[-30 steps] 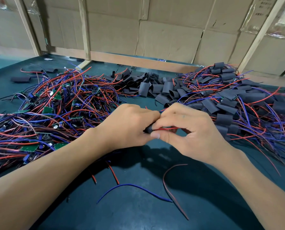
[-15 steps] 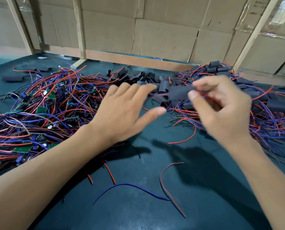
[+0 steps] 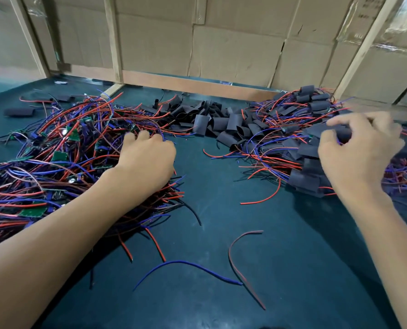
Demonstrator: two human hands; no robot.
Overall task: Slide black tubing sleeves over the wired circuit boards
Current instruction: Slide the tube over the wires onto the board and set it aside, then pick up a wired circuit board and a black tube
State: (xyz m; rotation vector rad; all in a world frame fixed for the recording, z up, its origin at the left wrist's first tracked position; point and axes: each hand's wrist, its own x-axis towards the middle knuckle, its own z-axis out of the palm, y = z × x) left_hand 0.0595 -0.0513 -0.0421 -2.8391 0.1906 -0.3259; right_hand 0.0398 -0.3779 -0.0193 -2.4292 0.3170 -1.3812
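A: Head view, item one: heap of loose black sleeves, far middle of the counter. Taken as landmark.

B: Left of it?

A: Pile of unsleeved circuit boards, green, tangled in red and blue wires. Left hand rests on that pile's near edge, fingers curled down into the wires; whether it grips a board, I cannot tell. Likely placed there to pick out the next one.

B: Right of the sleeves?

A: Pile of sleeved boards, wires trailing out of each. Right hand hovers over it, blurred, fingers bent around a dark sleeved piece; it appears to pinch it, probably to set it down with the finished lot.

B: Containers?

A: None. Stock lies sorted in three heaps directly on the counter, presumably so that work passes from left to right.

B: Nearer than the sleeves?

A: Stray wire offcuts, red and blue.
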